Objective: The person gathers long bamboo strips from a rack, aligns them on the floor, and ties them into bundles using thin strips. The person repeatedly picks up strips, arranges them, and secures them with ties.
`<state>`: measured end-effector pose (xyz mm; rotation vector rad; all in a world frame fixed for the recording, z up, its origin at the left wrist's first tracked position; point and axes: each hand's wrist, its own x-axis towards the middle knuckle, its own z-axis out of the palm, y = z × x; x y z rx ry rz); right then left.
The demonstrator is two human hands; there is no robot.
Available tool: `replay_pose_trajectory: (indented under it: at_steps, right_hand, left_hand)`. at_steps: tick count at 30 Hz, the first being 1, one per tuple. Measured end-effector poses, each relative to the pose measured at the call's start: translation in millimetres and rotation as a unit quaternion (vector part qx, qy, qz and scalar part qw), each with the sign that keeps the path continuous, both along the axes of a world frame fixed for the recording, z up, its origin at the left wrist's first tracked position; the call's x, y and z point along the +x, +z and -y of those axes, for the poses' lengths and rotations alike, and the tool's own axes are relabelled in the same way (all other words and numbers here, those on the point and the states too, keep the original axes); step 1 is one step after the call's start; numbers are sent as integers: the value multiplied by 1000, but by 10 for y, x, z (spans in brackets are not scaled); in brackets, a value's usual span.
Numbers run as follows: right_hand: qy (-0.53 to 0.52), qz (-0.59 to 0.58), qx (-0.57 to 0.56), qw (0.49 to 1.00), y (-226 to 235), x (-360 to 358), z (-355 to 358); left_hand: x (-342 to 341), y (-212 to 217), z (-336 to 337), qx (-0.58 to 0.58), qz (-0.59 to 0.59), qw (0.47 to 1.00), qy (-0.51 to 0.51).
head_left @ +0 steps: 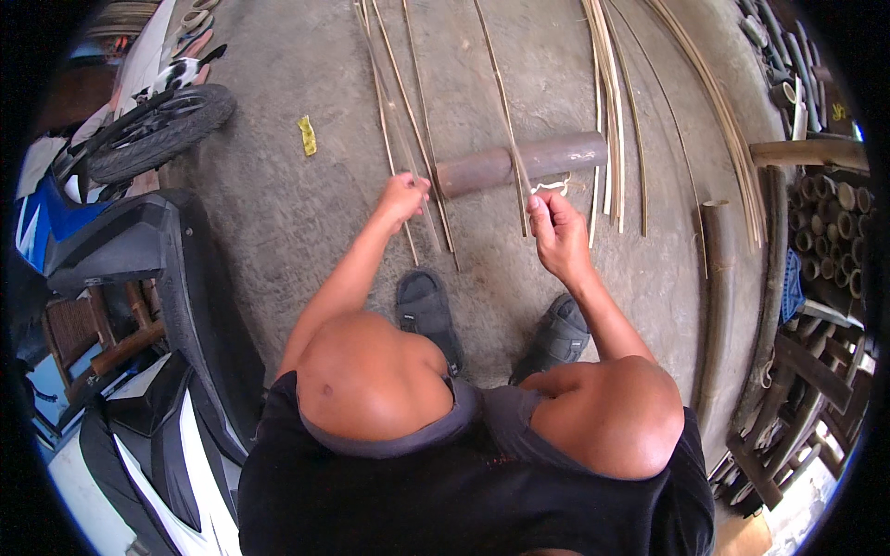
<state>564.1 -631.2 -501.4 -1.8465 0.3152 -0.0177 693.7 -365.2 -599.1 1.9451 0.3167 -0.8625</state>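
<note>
My left hand [403,200] is closed on a thin bamboo strip, which is smeared by motion. My right hand [559,236] pinches another thin bamboo strip [509,130] between thumb and fingers; it runs away from me and is blurred too. Between and beyond my hands a thick brown bamboo pole [570,152] lies crosswise on the floor. Several slim strips [425,102] lie near my left hand, some passing by the pole's left end. Paler strips [609,111] lie past its right end. A curled whitish strand [567,183] shows just beyond my right hand.
A parked motorbike [176,250] with its front wheel [167,132] stands at left, a black-and-white cat [176,74] beyond it. A yellow wrapper [307,135] lies on the concrete. Long strips [714,102], an upright-running bamboo pole [718,306] and stacked bamboo tubes [828,222] line the right.
</note>
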Motion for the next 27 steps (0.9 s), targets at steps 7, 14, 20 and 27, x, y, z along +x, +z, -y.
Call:
replay_pose_trajectory:
  at_steps: [7,14,20,27]
  right_hand:
    - [25,-65,-57,996,-165,-144,-17]
    - [101,-111,76,986,-238,-216,-78]
    - [141,-130,157,969,-315,-238,-198]
    - [144,-139,208,958,-421,-287,-175]
  left_hand:
    - [-162,-438,-20,153,74,979,-116]
    - [-278,-181,-78,-102,-63,985,120]
    - [-326,-278,-18,4,-42,999,9]
    - [-342,-251,17,-87,-82,991,59]
